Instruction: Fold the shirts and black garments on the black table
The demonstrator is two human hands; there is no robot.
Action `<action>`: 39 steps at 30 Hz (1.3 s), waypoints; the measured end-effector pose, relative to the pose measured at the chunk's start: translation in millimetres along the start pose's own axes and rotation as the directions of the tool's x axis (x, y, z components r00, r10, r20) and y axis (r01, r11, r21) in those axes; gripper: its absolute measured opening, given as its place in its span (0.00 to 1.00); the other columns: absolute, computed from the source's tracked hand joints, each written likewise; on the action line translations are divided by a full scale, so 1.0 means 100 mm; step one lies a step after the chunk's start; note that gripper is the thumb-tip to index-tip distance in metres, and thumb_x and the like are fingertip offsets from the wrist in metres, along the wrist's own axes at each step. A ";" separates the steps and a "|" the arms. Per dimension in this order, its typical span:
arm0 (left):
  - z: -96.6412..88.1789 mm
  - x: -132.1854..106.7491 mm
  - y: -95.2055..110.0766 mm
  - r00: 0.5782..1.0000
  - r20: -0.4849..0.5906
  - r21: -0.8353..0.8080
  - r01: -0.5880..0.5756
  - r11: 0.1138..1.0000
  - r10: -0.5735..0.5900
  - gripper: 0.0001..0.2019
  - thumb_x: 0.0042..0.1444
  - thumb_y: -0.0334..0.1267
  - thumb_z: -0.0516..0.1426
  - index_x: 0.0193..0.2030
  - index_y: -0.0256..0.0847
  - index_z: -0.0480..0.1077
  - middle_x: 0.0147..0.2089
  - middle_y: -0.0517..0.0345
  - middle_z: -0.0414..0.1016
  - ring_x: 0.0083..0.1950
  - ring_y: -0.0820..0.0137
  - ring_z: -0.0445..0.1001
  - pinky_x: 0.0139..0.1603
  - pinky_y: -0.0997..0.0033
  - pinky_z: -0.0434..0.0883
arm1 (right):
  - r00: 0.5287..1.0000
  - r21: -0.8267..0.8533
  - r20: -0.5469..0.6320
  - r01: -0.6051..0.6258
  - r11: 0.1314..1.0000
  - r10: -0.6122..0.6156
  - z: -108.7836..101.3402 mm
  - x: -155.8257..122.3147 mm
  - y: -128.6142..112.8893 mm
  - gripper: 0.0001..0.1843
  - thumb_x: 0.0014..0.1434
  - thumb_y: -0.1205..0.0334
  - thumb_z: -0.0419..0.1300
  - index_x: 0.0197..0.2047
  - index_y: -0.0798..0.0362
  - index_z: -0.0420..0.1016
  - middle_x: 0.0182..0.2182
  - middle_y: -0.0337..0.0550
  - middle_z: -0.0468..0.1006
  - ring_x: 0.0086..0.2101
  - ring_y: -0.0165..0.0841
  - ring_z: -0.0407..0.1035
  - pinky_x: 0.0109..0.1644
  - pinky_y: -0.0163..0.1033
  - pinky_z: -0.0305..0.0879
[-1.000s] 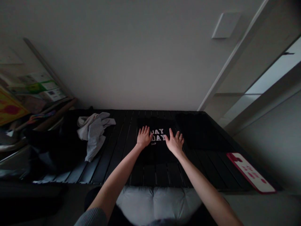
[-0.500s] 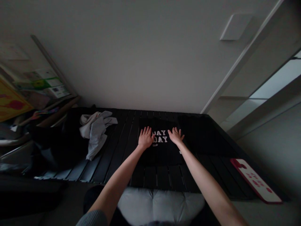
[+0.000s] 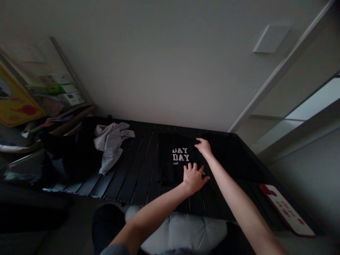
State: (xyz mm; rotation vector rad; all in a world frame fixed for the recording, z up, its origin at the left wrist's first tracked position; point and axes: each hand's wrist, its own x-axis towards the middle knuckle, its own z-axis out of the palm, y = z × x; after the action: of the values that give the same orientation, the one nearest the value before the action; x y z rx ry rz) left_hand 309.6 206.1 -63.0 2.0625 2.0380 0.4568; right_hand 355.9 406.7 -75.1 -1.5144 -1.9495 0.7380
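Observation:
A black folded shirt (image 3: pixel 167 166) with white "DAY DAY" lettering lies on the dark slatted table (image 3: pixel 135 170). My left hand (image 3: pixel 193 178) rests at its near right corner, fingers spread over the cloth and thumb out to the right. At the far right edge of the shirt is my right hand (image 3: pixel 204 147), its thumb and index finger brought close together on the cloth's edge. Another dark cloth (image 3: pixel 228 156) lies flat to the right, partly behind my right forearm; its outline is hard to make out.
A crumpled light grey garment (image 3: pixel 113 143) lies left on the table, beside a dark heap (image 3: pixel 71 156). A white board with red edging (image 3: pixel 289 210) lies at the near right. The wall (image 3: pixel 170 71) rises behind, and a pale cushion (image 3: pixel 183 232) is below the table's front edge.
My left hand has moved from the shirt's left side to its near right corner. My right hand has gone from flat to pinching at the far right edge. The view has shifted slightly.

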 end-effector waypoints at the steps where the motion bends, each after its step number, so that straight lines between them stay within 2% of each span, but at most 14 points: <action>1: 0.01 0.00 0.05 1.000 0.012 0.018 0.012 1.000 -0.012 0.29 0.59 0.60 0.49 0.59 0.44 0.69 0.57 0.39 0.68 0.58 0.46 0.65 0.53 0.42 0.65 | 1.000 0.000 -0.006 0.002 1.000 -0.002 -0.02 0.02 0.00 0.27 0.48 0.72 0.60 0.54 0.60 0.76 0.44 0.53 0.81 0.43 0.39 0.76 0.51 0.41 0.69; 5: -0.02 -0.01 0.13 0.996 0.045 0.009 0.071 0.997 -0.071 0.21 0.63 0.48 0.48 0.48 0.36 0.74 0.53 0.37 0.69 0.56 0.49 0.66 0.52 0.44 0.66 | 1.000 -0.005 -0.022 0.001 1.000 -0.001 -0.09 0.08 -0.05 0.22 0.47 0.72 0.60 0.47 0.60 0.80 0.42 0.53 0.82 0.43 0.40 0.76 0.51 0.40 0.69; 8: -0.15 -0.06 0.08 0.989 0.059 -0.073 0.139 0.988 -0.135 0.17 0.63 0.41 0.47 0.47 0.35 0.73 0.50 0.39 0.71 0.53 0.52 0.70 0.51 0.48 0.69 | 1.000 -0.013 -0.023 0.007 1.000 -0.007 -0.10 0.14 -0.17 0.20 0.47 0.73 0.60 0.45 0.61 0.81 0.40 0.53 0.82 0.42 0.40 0.76 0.50 0.41 0.69; 11: -0.36 -0.15 -0.03 0.980 -0.027 -0.247 0.186 0.951 -0.198 0.16 0.62 0.38 0.47 0.51 0.38 0.71 0.50 0.44 0.71 0.49 0.60 0.73 0.49 0.59 0.72 | 0.998 -0.019 -0.022 0.054 0.998 -0.055 -0.03 0.21 -0.41 0.21 0.50 0.72 0.58 0.47 0.61 0.79 0.42 0.54 0.82 0.43 0.39 0.76 0.51 0.41 0.69; 14: -0.59 -0.27 -0.18 0.960 -0.143 -0.342 0.182 0.922 -0.242 0.18 0.63 0.39 0.46 0.54 0.39 0.69 0.51 0.47 0.71 0.45 0.64 0.75 0.48 0.65 0.72 | 0.987 -0.014 0.024 0.160 0.987 -0.160 0.17 0.23 -0.74 0.22 0.53 0.72 0.55 0.52 0.61 0.76 0.48 0.54 0.79 0.47 0.37 0.75 0.55 0.40 0.67; 17: -0.71 -0.45 -0.34 0.943 -0.124 -0.213 0.280 0.936 -0.310 0.18 0.64 0.43 0.46 0.47 0.39 0.73 0.47 0.44 0.73 0.46 0.58 0.74 0.47 0.58 0.72 | 0.944 0.012 0.140 0.301 0.954 -0.299 0.51 0.07 -0.98 0.24 0.57 0.71 0.55 0.58 0.59 0.72 0.54 0.51 0.76 0.52 0.33 0.71 0.59 0.36 0.63; 20: -0.65 -0.64 -0.48 0.928 -0.102 -0.024 0.358 0.934 -0.358 0.19 0.62 0.46 0.47 0.38 0.38 0.75 0.46 0.39 0.73 0.52 0.49 0.70 0.48 0.48 0.70 | 0.880 0.027 0.263 0.404 0.914 -0.396 0.83 -0.24 -0.98 0.26 0.62 0.63 0.55 0.63 0.57 0.67 0.61 0.50 0.68 0.61 0.34 0.61 0.66 0.41 0.54; 23: -0.46 -0.81 -0.59 0.942 -0.146 0.010 0.307 0.952 -0.302 0.14 0.60 0.43 0.51 0.45 0.40 0.73 0.53 0.40 0.71 0.60 0.48 0.65 0.55 0.43 0.67 | 0.831 0.002 0.358 0.455 0.891 -0.425 0.97 -0.51 -0.82 0.28 0.64 0.57 0.53 0.66 0.56 0.62 0.66 0.51 0.60 0.66 0.38 0.50 0.69 0.52 0.44; 26: -0.34 -0.93 -0.68 0.963 -0.144 0.000 0.230 0.973 -0.227 0.15 0.60 0.41 0.52 0.53 0.43 0.69 0.63 0.44 0.66 0.68 0.50 0.56 0.65 0.39 0.58 | 0.784 -0.042 0.422 0.519 0.854 -0.455 0.89 -0.57 -0.69 0.30 0.68 0.55 0.47 0.70 0.52 0.52 0.69 0.50 0.52 0.68 0.36 0.44 0.70 0.54 0.40; 28: -0.34 -1.00 -0.73 0.978 -0.099 -0.008 0.183 0.983 -0.182 0.18 0.62 0.42 0.51 0.57 0.43 0.67 0.66 0.44 0.63 0.70 0.52 0.55 0.67 0.37 0.53 | 0.778 -0.060 0.396 0.551 0.832 -0.487 0.77 -0.56 -0.63 0.30 0.69 0.56 0.43 0.72 0.49 0.47 0.70 0.48 0.49 0.68 0.34 0.43 0.70 0.54 0.40; 31: -0.46 -1.10 -0.84 0.993 -0.054 -0.012 0.101 0.995 -0.101 0.21 0.63 0.45 0.50 0.62 0.43 0.64 0.67 0.46 0.63 0.71 0.52 0.54 0.68 0.37 0.51 | 0.776 -0.058 0.320 0.589 0.806 -0.543 0.55 -0.59 -0.52 0.30 0.67 0.59 0.45 0.71 0.49 0.49 0.69 0.47 0.51 0.68 0.35 0.44 0.70 0.53 0.42; 33: -0.57 -1.18 -0.94 0.998 -0.042 0.003 0.039 0.999 -0.039 0.22 0.63 0.47 0.50 0.62 0.44 0.64 0.67 0.48 0.63 0.72 0.53 0.51 0.69 0.37 0.49 | 0.749 -0.047 0.316 0.625 0.779 -0.582 0.40 -0.72 -0.40 0.29 0.65 0.62 0.47 0.69 0.51 0.55 0.69 0.47 0.53 0.68 0.35 0.46 0.70 0.53 0.43; 36: -0.67 -1.30 -1.11 0.999 -0.003 0.013 -0.042 0.999 0.042 0.23 0.64 0.49 0.49 0.64 0.45 0.62 0.68 0.49 0.62 0.72 0.59 0.52 0.71 0.41 0.47 | 0.666 0.002 0.401 0.686 0.728 -0.629 0.16 -1.03 -0.25 0.26 0.63 0.63 0.51 0.65 0.53 0.64 0.67 0.48 0.59 0.67 0.35 0.48 0.70 0.52 0.44; 39: -0.72 -1.41 -1.26 0.994 0.056 -0.007 -0.090 0.996 0.090 0.26 0.64 0.51 0.49 0.66 0.46 0.59 0.69 0.49 0.60 0.71 0.61 0.55 0.71 0.43 0.47 | 0.551 0.087 0.564 0.701 0.708 -0.615 -0.07 -1.38 -0.19 0.28 0.61 0.55 0.58 0.63 0.51 0.66 0.66 0.48 0.59 0.67 0.37 0.50 0.70 0.53 0.45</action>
State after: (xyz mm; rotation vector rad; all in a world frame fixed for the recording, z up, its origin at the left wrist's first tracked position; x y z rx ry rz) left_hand 166.6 63.9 -51.6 2.1462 1.9177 0.4128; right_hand 377.1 268.6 -69.8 -0.4851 -2.8166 0.7305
